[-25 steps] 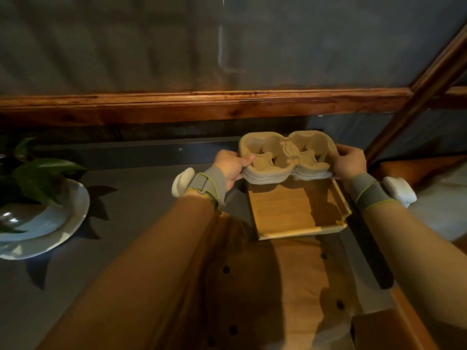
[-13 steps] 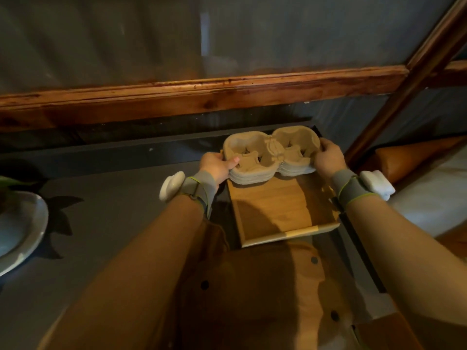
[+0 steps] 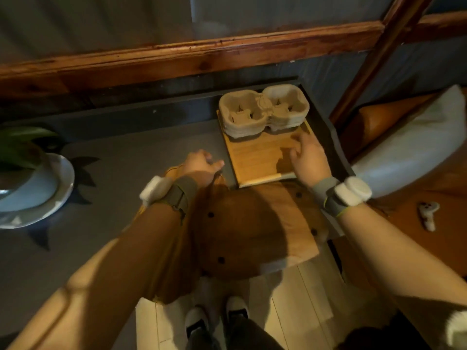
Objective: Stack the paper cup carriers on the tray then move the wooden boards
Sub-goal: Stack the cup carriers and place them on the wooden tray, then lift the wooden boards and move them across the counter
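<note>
A stack of beige paper cup carriers (image 3: 262, 113) rests at the far end of a light wooden tray (image 3: 255, 157) on the grey counter. Nobody holds the stack. My right hand (image 3: 307, 157) hovers over the tray's near right part, fingers spread, holding nothing. My left hand (image 3: 201, 164) is just left of the tray with its fingers loosely curled and empty. A large wooden board (image 3: 255, 226) with dark round holes lies in front of the tray, jutting past the counter's front edge, partly under my forearms.
A white dish (image 3: 35, 193) with a green plant (image 3: 20, 145) sits at the left of the counter. A wooden rail (image 3: 177, 59) runs along the back wall. A brown seat with a white cushion (image 3: 409, 145) and a small white controller (image 3: 428, 214) lies right.
Both hands let go of the carrier stack, which now rests on the tray's far end. The hands drew back toward me. The camera tilted down, showing floor and shoes.
</note>
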The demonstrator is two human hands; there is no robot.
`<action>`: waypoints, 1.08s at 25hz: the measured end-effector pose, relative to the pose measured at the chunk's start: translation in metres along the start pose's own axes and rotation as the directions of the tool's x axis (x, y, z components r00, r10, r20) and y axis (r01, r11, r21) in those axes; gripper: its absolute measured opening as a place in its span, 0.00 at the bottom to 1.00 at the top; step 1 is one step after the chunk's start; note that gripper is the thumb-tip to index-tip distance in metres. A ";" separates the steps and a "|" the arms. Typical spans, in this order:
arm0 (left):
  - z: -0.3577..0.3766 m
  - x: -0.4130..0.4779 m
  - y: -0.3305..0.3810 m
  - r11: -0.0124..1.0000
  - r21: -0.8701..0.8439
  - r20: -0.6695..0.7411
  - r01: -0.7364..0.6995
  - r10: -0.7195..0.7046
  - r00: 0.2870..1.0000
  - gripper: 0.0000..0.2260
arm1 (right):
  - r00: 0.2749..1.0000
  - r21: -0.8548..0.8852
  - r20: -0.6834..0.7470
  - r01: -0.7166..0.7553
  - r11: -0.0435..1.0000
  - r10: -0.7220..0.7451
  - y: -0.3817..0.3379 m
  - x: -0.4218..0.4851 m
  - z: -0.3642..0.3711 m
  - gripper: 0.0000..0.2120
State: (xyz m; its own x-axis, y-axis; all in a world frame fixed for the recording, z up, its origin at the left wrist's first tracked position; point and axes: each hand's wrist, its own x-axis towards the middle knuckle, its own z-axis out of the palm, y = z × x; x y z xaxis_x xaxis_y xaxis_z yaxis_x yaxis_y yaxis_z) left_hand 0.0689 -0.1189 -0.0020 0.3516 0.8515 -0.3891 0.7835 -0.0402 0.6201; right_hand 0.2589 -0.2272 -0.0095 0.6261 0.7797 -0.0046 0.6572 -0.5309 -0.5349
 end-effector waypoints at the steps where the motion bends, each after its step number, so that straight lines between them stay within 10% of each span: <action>1: 0.000 -0.010 -0.008 0.999 0.052 0.026 0.006 -0.008 1.000 0.21 | 0.998 -0.015 0.053 -0.016 1.000 0.017 0.003 -0.015 0.003 0.17; 13: 0.038 -0.103 -0.066 0.954 0.300 0.170 0.027 -0.081 0.982 0.44 | 0.834 -0.091 0.175 -0.515 0.852 0.523 0.053 -0.128 0.023 0.26; 19: 0.036 -0.106 -0.068 0.988 -0.138 0.114 0.066 -0.050 0.992 0.43 | 0.789 0.246 0.236 -0.613 0.750 0.567 0.068 -0.126 0.014 0.27; 23: 0.019 -0.106 -0.082 0.932 -0.325 0.212 0.162 -0.095 0.973 0.45 | 0.756 0.626 0.394 -0.637 0.449 0.523 0.064 -0.144 -0.008 0.15; 27: -0.017 -0.115 -0.098 0.757 -0.573 0.421 0.314 -0.057 0.905 0.24 | 0.857 0.797 0.396 -0.499 0.341 0.328 0.019 -0.139 -0.036 0.09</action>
State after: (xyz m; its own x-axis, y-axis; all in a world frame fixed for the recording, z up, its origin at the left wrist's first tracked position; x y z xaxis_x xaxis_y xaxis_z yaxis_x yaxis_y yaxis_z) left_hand -0.0570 -0.2039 -0.0057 0.4897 0.5528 -0.6743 0.4104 0.5362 0.7376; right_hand 0.1994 -0.3580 0.0115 0.5863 0.6257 -0.5144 -0.4228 -0.3053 -0.8532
